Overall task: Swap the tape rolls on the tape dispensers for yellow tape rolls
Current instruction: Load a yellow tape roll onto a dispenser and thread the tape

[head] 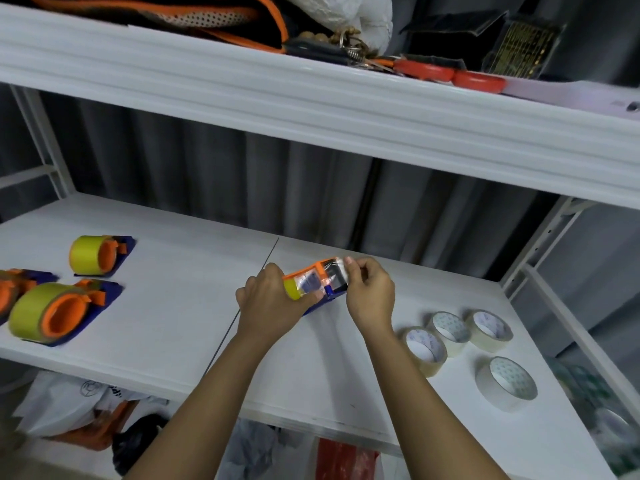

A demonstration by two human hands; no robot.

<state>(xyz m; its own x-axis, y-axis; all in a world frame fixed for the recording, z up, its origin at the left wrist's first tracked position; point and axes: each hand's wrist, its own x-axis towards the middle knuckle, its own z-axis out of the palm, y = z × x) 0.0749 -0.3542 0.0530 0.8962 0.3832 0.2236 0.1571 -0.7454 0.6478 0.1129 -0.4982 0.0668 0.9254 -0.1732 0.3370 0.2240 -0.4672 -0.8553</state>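
Head: yellow roll in dispenser.

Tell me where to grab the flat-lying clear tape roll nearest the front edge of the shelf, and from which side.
Take the clear tape roll by its outer rim, coming from above, thumb on one side and fingers opposite. It lies flat with its hole facing up and sits apart from the other three rolls, so the wall is likely free all round. A finger hooked into the core should also work.

I count four tape dispensers: one in my hands, two full ones at left, and another cut off by the left edge. Three yellow rolls show. Four clear tape rolls lie at right.
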